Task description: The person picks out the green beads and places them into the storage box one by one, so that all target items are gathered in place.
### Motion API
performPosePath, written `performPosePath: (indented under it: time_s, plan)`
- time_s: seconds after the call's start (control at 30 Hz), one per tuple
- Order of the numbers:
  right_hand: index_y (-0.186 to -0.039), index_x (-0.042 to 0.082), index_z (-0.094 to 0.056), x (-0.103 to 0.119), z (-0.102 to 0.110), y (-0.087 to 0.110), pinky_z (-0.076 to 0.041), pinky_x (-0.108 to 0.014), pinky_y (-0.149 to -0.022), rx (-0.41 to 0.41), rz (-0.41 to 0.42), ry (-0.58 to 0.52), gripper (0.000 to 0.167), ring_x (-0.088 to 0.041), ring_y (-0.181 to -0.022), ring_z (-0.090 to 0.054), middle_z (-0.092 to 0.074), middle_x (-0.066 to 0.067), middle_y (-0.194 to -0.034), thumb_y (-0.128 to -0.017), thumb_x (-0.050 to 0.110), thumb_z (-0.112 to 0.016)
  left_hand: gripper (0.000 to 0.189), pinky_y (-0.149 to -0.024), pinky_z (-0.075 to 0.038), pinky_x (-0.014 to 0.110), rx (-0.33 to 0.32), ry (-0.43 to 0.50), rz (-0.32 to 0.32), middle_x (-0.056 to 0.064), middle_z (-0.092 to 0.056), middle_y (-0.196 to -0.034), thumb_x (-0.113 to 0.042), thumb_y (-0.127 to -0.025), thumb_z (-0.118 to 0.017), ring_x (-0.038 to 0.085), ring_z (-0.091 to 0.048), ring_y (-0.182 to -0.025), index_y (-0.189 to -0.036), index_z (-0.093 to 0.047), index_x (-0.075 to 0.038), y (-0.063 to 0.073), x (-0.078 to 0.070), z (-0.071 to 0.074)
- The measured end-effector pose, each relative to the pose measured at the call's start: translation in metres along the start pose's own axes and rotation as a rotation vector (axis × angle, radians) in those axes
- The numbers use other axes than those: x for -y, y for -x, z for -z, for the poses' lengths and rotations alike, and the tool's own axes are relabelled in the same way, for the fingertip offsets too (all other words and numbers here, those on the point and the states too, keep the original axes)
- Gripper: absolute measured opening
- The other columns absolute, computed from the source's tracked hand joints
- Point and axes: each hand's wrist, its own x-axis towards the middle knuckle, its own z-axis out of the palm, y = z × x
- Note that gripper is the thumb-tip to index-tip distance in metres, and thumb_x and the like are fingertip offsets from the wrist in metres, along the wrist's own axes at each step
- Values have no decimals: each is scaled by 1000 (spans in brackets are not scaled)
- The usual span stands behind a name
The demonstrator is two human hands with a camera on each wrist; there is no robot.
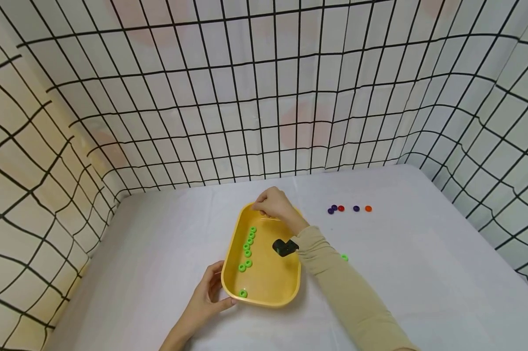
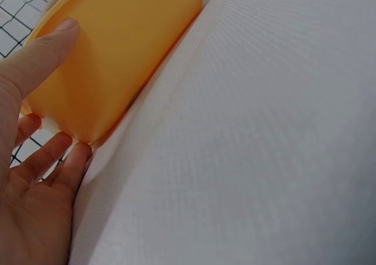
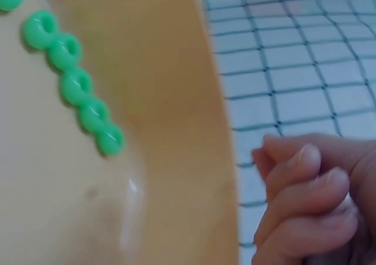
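Observation:
A yellow tray (image 1: pixel 268 282) is on the white cloth, with several green ring-shaped beads (image 1: pixel 247 247) lying inside, mostly in a line towards its left side. My left hand (image 1: pixel 206 297) grips the tray's near left corner. The thumb (image 2: pixel 50 50) presses its outer wall and the other fingers (image 2: pixel 73 165) touch lower down. Over the tray's far end is my right hand (image 1: pixel 274 202), fingers curled and thumb against forefinger. In the right wrist view these fingertips (image 3: pixel 294 171) appear beyond the tray's rim; I see no bead between them.
Right of the tray lie purple beads (image 1: pixel 356 208), a red bead (image 1: pixel 341 208) and an orange bead (image 1: pixel 368 208). One green bead (image 1: pixel 344 257) is on the cloth beside the right sleeve (image 1: pixel 347 287). Black netting (image 1: pixel 264 92) surrounds the table at the back and sides.

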Motion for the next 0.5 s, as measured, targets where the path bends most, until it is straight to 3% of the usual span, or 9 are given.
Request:
performPosePath:
  time_s: [0.1,0.23,0.37,0.5]
  plan:
    - [-98,-4,-71,-11,20,11,-36,-20,-46,-1,39,-112,20,-9,-47,-41,-55,-3,-60,-92,16,-69,81,-105,-40,12,10,7,-12,17,-45,-145,-4,-76,-84,7,-51,-125,-144,-39,-9,1,1,-1]
    - [-102,-5,-67,-38,48,31,-32,-18,-44,-20,23,-234,24,-8,-47,-40,-53,0,-61,-93,18,-68,81,-106,-39,13,22,6,-21,18,-45,-145,-4,-76,-83,8,-51,-126,-144,-39,-8,1,3,-1]
    - [-104,-8,-63,-70,71,54,-28,-17,-43,-49,-17,-282,29,-6,-46,-37,-50,2,-60,-94,19,-66,82,-106,-38,12,15,3,-19,19,-45,-145,-4,-76,-84,6,-50,-126,-144,-38,-9,1,2,0]
    - [-106,-8,-62,-104,89,80,-30,-17,-44,-64,-57,-245,33,-5,-48,-38,-50,3,-62,-95,23,-66,81,-106,-38,12,11,-4,-32,19,-45,-145,-4,-76,-83,7,-50,-127,-144,-39,-9,0,1,1]
